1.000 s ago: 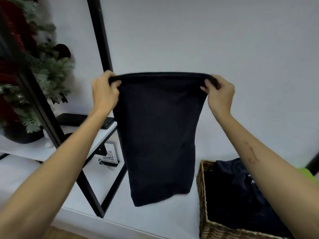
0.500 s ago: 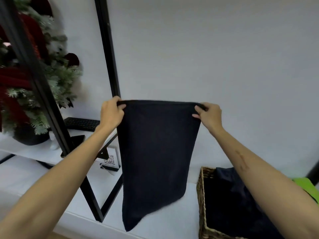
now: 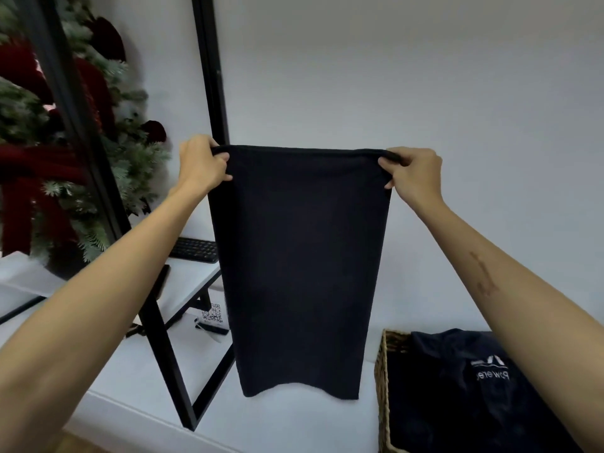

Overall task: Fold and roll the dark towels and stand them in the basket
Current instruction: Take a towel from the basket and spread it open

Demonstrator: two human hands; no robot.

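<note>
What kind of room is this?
Probably a home or small office room. A keyboard lies on a white shelf, a decorated Christmas tree stands beside it, and a wicker basket holds dark cloth.

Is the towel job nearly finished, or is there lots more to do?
Just starting, it seems. Done: nothing rolled or standing shows; the basket holds only loose dark cloth with white lettering. In hand: the left hand and right hand pinch the top corners of one dark towel, hanging flat. Left: fold it, roll it, stand it in the basket.
</note>
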